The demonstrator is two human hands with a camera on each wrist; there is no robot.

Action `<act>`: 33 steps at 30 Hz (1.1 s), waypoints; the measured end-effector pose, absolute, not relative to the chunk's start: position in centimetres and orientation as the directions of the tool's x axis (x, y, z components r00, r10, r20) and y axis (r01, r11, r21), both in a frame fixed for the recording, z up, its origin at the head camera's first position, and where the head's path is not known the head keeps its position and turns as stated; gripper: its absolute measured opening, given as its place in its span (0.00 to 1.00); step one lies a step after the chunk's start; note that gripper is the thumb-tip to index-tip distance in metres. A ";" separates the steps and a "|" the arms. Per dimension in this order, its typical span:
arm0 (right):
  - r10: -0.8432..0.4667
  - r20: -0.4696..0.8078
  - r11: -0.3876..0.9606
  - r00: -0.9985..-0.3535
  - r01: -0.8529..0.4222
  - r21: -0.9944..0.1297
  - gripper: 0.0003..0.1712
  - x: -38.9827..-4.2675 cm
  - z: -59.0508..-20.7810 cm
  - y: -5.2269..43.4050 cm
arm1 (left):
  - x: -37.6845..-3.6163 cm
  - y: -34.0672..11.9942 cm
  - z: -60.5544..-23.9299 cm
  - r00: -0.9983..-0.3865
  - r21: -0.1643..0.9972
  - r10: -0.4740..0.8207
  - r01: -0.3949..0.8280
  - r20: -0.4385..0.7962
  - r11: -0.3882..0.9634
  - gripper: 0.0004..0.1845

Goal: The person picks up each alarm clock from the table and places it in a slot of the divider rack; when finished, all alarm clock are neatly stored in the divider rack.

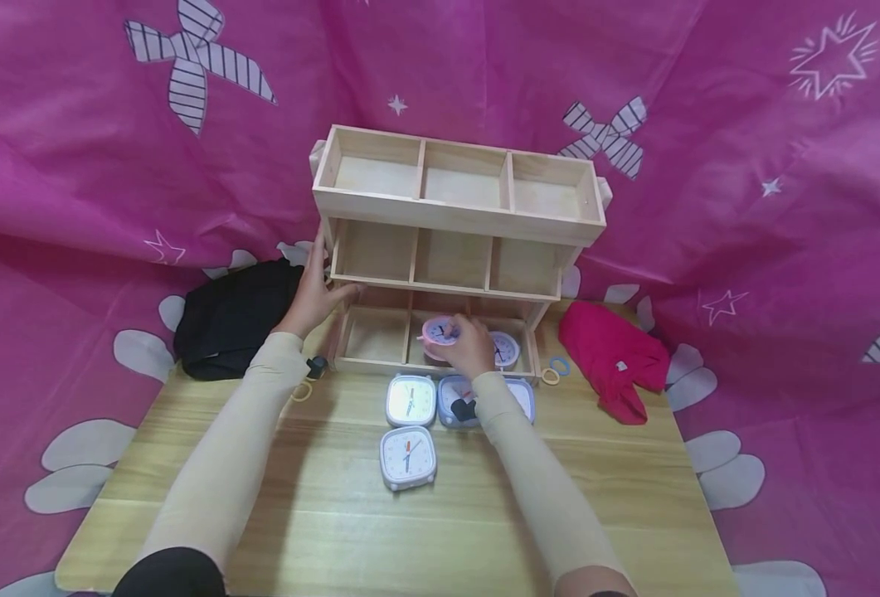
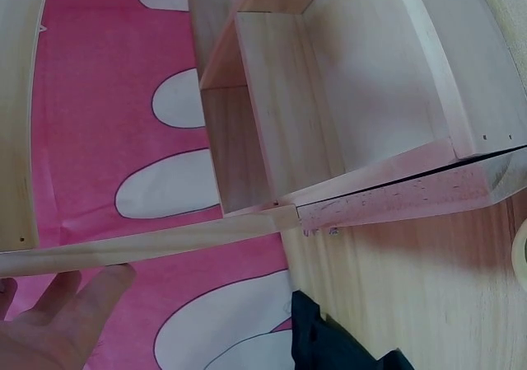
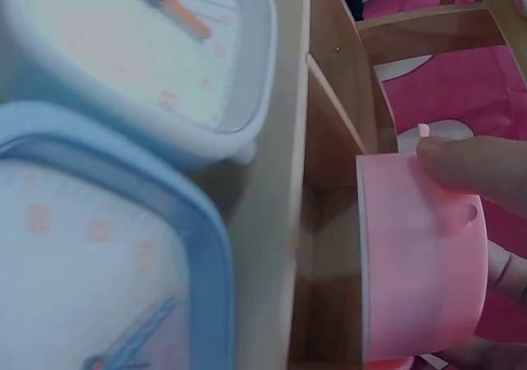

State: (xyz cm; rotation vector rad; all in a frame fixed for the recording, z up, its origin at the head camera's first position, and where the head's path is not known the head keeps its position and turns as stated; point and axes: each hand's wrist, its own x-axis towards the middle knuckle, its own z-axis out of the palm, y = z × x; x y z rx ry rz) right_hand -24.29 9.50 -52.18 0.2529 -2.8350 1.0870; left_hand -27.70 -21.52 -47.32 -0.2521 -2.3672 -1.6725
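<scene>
Right hand (image 1: 471, 344) grip pinching pink clock (image 1: 437, 332) in shelf (image 1: 458, 217); left hand (image 1: 313, 297) spread on frame

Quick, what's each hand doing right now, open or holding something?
Left hand: open, fingers resting on the wooden shelf.
Right hand: holding the pink clock.
</scene>
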 end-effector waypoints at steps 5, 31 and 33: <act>-0.182 0.109 0.758 -0.977 -0.210 -0.618 0.27 -24.9 -52.2 8.7 | -27.8 -21.5 -47.4 -0.959 0.900 0.009 0.270 0.284 0.341 0.69; -0.209 0.093 0.823 -0.973 -0.227 -0.522 0.22 -24.5 -54.6 7.4 | -27.5 -21.5 -47.1 -0.962 0.905 0.009 0.260 0.273 0.336 0.69; -0.220 0.094 0.823 -0.971 -0.236 -0.516 0.20 -24.3 -54.4 7.5 | -27.6 -21.6 -47.2 -0.962 0.903 0.009 0.258 0.272 0.343 0.69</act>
